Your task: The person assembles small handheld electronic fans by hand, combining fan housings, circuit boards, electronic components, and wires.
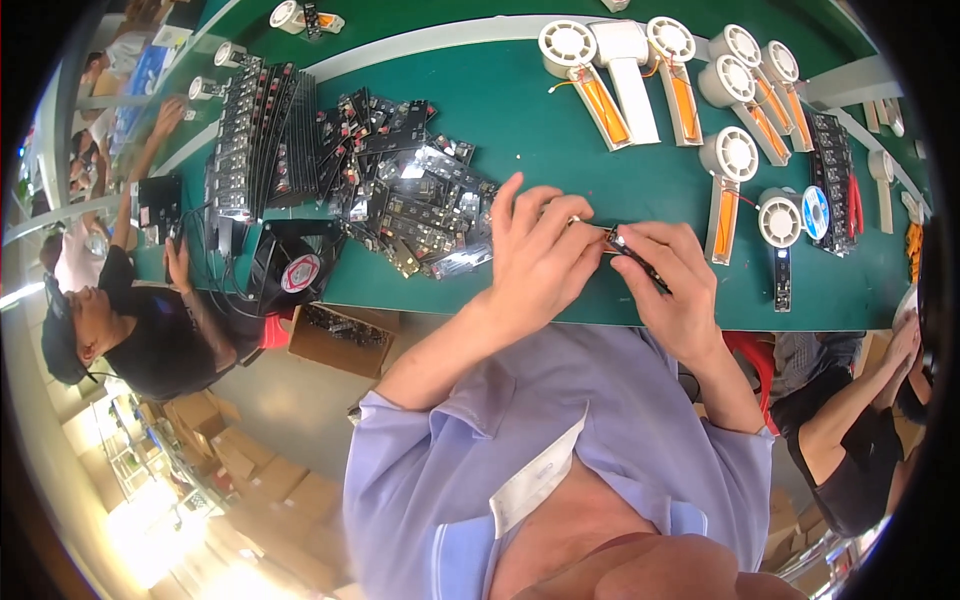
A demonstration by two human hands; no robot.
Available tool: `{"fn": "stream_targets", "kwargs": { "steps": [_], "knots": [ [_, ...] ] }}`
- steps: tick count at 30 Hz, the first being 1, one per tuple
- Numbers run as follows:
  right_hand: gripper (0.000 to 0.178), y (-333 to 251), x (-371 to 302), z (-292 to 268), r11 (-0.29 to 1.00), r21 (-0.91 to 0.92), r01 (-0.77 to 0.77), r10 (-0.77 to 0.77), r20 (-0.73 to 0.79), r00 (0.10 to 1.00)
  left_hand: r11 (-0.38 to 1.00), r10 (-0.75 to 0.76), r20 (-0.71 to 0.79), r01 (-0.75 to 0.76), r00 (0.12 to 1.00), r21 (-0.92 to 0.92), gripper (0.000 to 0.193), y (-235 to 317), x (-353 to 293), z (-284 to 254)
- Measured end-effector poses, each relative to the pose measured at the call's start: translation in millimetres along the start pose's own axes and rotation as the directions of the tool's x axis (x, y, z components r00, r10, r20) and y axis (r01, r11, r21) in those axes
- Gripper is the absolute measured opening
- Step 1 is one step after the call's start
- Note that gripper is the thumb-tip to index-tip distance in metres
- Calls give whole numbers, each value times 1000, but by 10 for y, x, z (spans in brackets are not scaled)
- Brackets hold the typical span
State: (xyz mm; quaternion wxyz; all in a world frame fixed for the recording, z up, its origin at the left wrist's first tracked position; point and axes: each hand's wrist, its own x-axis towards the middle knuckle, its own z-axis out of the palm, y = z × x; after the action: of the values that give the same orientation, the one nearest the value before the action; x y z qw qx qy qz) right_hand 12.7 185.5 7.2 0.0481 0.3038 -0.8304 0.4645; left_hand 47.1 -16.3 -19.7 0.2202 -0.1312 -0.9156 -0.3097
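My right hand [672,285] grips a narrow black circuit board [645,265] between thumb and fingers, close to the table's front edge. At the board's upper end, my left hand [540,250] pinches thin wires [604,230]. The two hands nearly touch, and their fingers hide most of the joint between wires and board. Just left of my left hand lies a loose heap of similar black circuit boards [420,195]. To the right of my right hand, a white handheld fan [728,155] lies with its orange-filled handle exposed.
Stacked circuit boards [290,140] stand left of the heap, near a black square fan [285,268]. Several white fans [568,45] lie along the back right. A solder reel [815,212] and more boards [832,180] sit at right. Co-workers [140,320] sit on both sides.
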Motion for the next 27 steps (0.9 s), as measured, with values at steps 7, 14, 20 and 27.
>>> {"fn": "stream_targets", "kwargs": {
  "steps": [7, 14, 20, 27],
  "knots": [
    [28, 218, 94, 125, 989, 53, 136, -139, 64, 988, 951, -56, 274, 134, 960, -277, 50, -129, 84, -178],
    [31, 127, 102, 128, 997, -2, 73, -71, 192, 979, 972, 67, 288, 2, 955, -233, 40, -203, 123, -227],
    [37, 135, 52, 122, 990, -36, 139, -126, 242, 962, 950, 62, 312, 40, 948, -309, 37, -272, 59, -204],
    [30, -231, 889, -61, 994, -69, 89, -83, 82, 993, 938, -22, -327, -93, 945, -333, 41, -215, 108, -699]
  ]
}}
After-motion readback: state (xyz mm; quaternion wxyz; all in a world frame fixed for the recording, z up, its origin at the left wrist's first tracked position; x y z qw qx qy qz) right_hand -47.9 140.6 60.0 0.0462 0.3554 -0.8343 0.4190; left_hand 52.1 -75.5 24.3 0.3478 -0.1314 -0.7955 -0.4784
